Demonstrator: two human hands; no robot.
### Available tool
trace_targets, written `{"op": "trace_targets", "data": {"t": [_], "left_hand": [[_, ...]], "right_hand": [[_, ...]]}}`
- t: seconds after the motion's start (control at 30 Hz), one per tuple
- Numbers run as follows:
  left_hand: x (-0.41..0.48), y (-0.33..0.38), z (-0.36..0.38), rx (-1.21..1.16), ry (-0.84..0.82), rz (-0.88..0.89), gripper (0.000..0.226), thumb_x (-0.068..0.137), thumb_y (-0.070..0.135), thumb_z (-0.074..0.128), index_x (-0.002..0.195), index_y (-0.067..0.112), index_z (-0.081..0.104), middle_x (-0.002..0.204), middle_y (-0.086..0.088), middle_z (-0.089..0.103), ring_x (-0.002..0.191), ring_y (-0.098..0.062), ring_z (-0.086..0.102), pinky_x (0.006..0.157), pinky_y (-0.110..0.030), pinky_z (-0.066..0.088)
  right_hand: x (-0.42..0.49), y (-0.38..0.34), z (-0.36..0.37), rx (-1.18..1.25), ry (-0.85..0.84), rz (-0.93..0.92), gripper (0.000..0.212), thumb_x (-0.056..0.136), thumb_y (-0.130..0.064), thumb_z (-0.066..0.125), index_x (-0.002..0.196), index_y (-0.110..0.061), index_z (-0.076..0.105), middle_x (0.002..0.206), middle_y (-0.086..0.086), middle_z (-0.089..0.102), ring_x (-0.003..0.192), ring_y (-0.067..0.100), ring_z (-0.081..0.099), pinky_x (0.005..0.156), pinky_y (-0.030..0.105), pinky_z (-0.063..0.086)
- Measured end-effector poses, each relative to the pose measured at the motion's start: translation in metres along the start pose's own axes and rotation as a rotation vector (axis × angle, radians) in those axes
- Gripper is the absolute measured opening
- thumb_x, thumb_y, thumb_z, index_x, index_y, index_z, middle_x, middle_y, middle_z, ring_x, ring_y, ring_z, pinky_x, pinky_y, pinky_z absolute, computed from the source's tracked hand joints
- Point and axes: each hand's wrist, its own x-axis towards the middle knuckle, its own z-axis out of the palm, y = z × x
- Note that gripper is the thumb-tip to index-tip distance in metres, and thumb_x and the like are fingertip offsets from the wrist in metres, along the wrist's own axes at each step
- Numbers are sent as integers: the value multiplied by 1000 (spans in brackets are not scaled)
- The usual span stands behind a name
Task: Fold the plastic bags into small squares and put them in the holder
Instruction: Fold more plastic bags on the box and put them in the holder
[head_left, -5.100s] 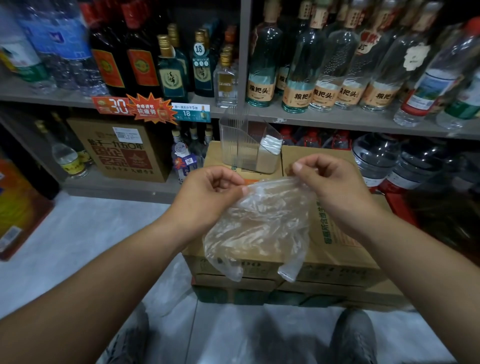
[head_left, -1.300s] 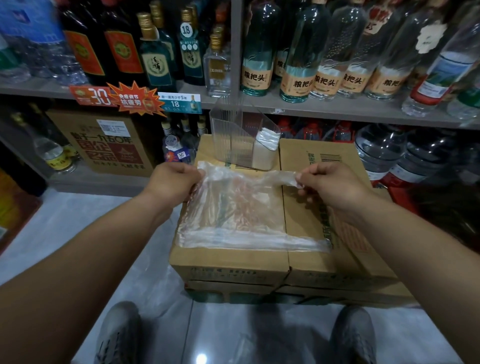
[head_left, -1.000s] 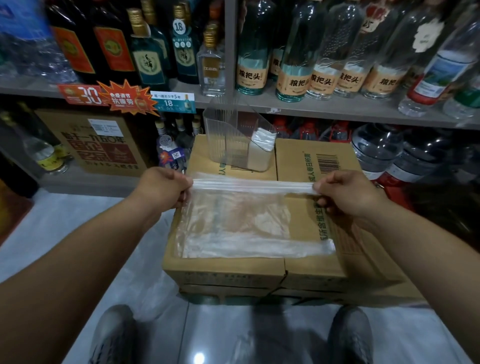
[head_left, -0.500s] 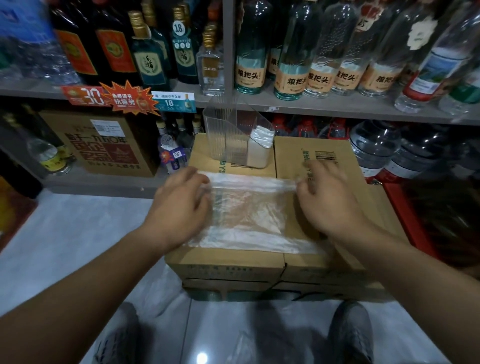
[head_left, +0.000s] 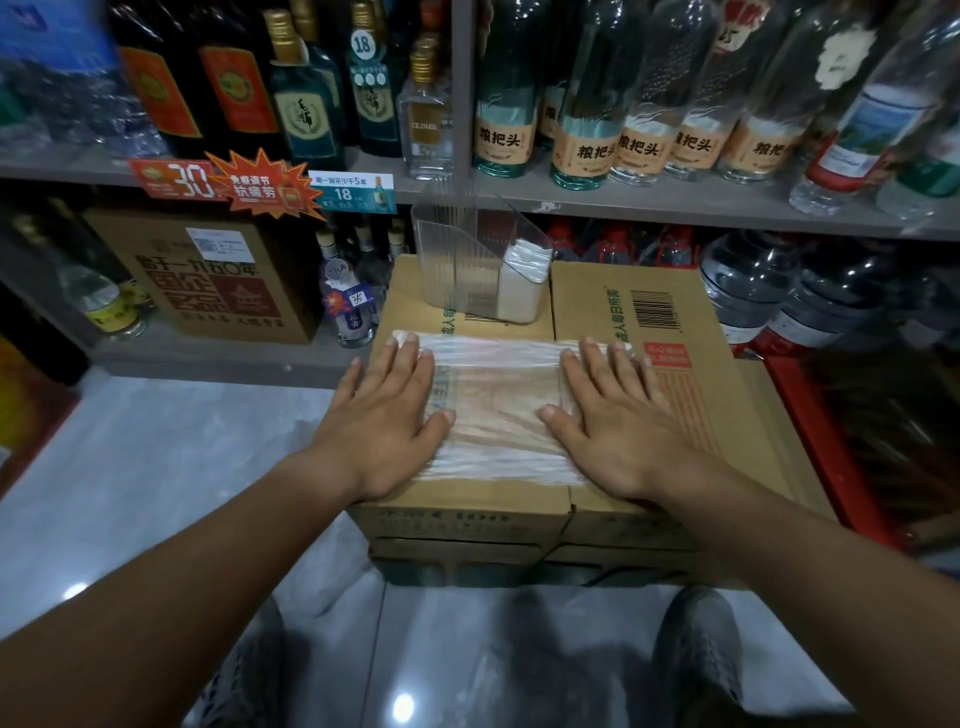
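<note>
The box (head_left: 727, 395) stands on the floor (head_left: 182, 467) close in front of the shelf (head_left: 649, 210), and a seam runs front to back down the middle of its top. The bag (head_left: 498, 410) lies flattened across that top. Its left end reaches the box's left edge and its near edge lies just short of the front edge. Its right end stops partway across, which leaves bare cardboard to the right. The bag's far edge is a thicker white fold with a strip of bare cardboard beyond it. Open floor lies to the left of the box and in front of it, where two shoes (head_left: 701, 654) show.

The clear holder (head_left: 457, 260) stands upright at the far side of the box, left of the seam and apart from the bag. A pale stack of folded bags (head_left: 522, 280) sits in its right end, and the rest of it looks see-through. Bottles (head_left: 587, 104) crowd the shelf above, and water jugs (head_left: 748, 280) and a brown carton (head_left: 208, 280) stand below it.

The left hand (head_left: 384, 421) lies palm down on the bag's left end, its little finger at the box edge. The right hand (head_left: 613, 431) lies palm down on the right end. On both, the grip is apart: the fingers are straight and slightly spread, their tips reach the far fold, and they press flat and clasp nothing. The thumbs point inward over the bag's middle, well apart from each other.
</note>
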Motion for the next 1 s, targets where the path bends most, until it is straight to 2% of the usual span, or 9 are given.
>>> {"op": "trace_targets", "data": {"t": [0.13,0.23,0.3,0.37,0.43,0.5,0.63,0.77,1.0], "left_hand": [[-1,0,-1,-47,6,6,75,103,60,20,160,28,-17,166,0,-27,151,-13,-27,125,-43,-10],[-5,-3,-2,-256,67,23,80,99,67,30,160,35,-11,167,2,-24,153,-12,-20,126,-44,-5],[-11,-5,-7,-424,177,35,77,93,69,42,158,38,15,170,3,-5,155,-15,-1,125,-46,7],[-18,-5,-14,-376,315,124,57,90,66,51,137,34,48,156,4,33,142,-17,29,115,-46,27],[-24,-3,-21,-273,356,253,41,87,64,53,110,32,64,121,11,52,116,-11,44,99,-43,40],[-30,-1,-23,-279,287,341,36,86,64,55,99,34,70,105,16,55,103,-8,49,91,-40,45],[-39,-3,-14,-308,175,393,45,81,70,54,100,35,76,101,17,59,100,-4,52,87,-35,48],[-44,-7,-10,-341,191,361,39,82,64,61,103,35,78,102,18,59,101,-3,52,89,-36,49],[-47,-7,-6,-372,240,338,18,91,44,67,100,33,78,100,16,62,99,-6,56,88,-40,51]], "right_hand": [[-4,5,-4,74,4,7,80,95,-75,9,159,-33,-15,164,-4,-28,148,18,-32,122,42,-17],[-11,2,-14,198,204,-42,74,97,-70,31,159,-32,20,169,-5,5,154,18,-1,123,41,4],[-17,-5,-21,235,352,-157,61,89,-65,45,137,-27,53,145,-2,45,135,20,33,111,39,29],[-26,-14,-23,280,314,-318,44,86,-59,51,112,-27,65,112,-9,54,111,13,44,97,40,43],[-34,-25,-14,215,240,-468,30,88,-52,60,102,-27,69,103,-11,54,102,12,47,89,38,47],[-37,-34,-1,148,254,-546,20,89,-43,67,98,-25,72,99,-7,57,98,16,51,84,37,48],[-38,-39,10,139,322,-545,8,92,-28,69,94,-21,73,96,-2,60,94,22,55,79,39,51],[-38,-40,9,132,335,-528,6,93,-25,66,94,-20,71,96,-2,60,94,22,54,80,39,51],[-40,-42,8,150,320,-497,22,91,-43,67,99,-23,70,99,-7,59,96,15,51,80,30,44]]}}
